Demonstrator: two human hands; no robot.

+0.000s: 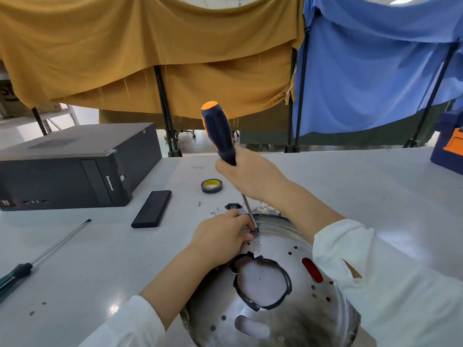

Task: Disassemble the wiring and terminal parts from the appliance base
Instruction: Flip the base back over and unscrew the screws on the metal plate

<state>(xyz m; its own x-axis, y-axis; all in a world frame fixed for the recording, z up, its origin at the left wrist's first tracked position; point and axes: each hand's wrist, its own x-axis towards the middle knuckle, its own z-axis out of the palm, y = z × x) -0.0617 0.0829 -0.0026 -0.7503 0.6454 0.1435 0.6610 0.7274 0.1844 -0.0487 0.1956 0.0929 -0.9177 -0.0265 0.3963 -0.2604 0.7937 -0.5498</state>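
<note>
While gripping the screwdriver low on its dark handle, right hand curled tight, shaft slanting down to a screw on the appliance base. Just beside that tip, left hand pinching a small terminal part at the base's far rim, fingers curled. Nearer than both grips, metal base on grey table. Beyond the tip: tape roll, loose screws. Well left: second screwdriver, black bar, computer case.

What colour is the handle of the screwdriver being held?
Dark navy with an orange cap, on the screwdriver handle; head view.
</note>
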